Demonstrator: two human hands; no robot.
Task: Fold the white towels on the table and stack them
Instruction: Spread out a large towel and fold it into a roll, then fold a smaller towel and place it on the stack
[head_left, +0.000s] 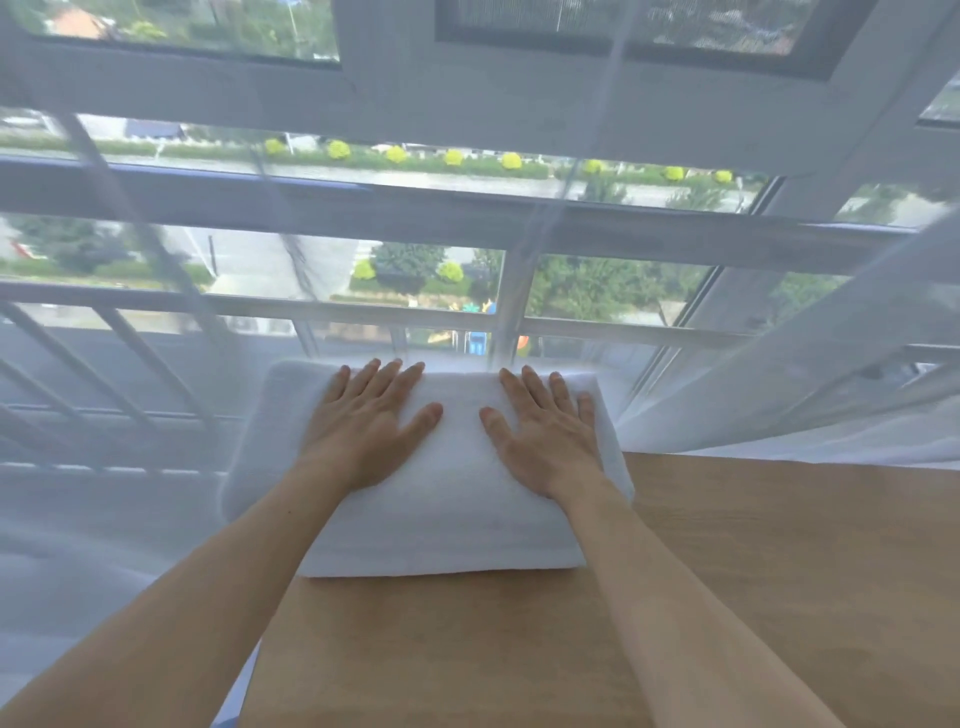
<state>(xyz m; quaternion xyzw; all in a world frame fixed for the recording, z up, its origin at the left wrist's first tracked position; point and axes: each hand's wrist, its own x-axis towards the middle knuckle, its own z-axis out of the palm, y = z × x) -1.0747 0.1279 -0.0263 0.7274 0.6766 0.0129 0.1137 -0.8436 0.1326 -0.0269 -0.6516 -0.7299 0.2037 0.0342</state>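
Observation:
A folded white towel (447, 514) lies as a thick stack at the far left corner of the wooden table (753, 597). Its left side reaches past the table's left edge. My left hand (366, 423) presses flat on the towel's left half, fingers straight and spread. My right hand (545, 431) presses flat on the right half in the same way. Both hands lie palm down near the towel's far edge. How many folded layers the stack holds I cannot tell.
A sheer white curtain (779, 395) hangs right behind the table and drapes onto its far right edge. Behind it are a window frame and a railing (363, 312). The table's left edge (265, 649) runs close beside my left forearm.

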